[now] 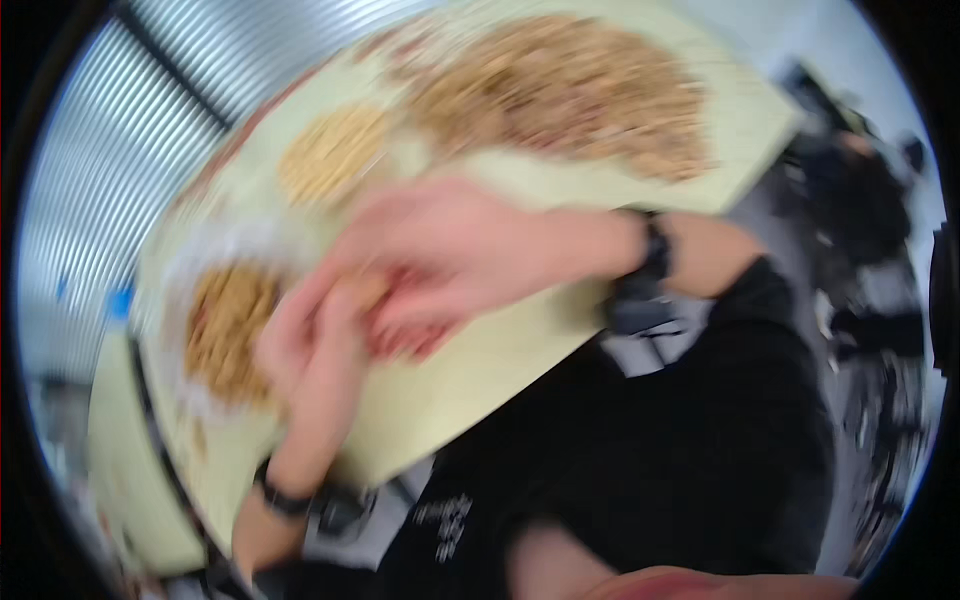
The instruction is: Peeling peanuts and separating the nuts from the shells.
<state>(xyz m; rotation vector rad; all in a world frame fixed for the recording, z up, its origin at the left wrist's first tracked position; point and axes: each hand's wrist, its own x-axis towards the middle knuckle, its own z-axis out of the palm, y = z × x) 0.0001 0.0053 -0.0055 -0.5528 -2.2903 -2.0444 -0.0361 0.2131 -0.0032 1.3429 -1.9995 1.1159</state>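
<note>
My left hand point(318, 335) and my right hand point(440, 245) meet over the pale table, both blurred by motion. The right hand curls over the left, and the fingers of both are bent inward and closed. A small tan bit shows at the left thumb's tip; what it is stays hidden among the fingers. Right under the hands lies a heap of small reddish pieces point(405, 340), like peanut kernels. Beside my left hand is a whitish plastic-lined container point(180, 275) with brown, shell-like pieces point(230, 325) in it.
A large pile of what look like unshelled peanuts point(570, 95) covers the table's far side. To its left sits a smaller pile of pale yellow pieces point(335, 150). The table's edge point(530, 385) runs close to my body. Dark blurred objects point(850, 190) stand beyond the right corner.
</note>
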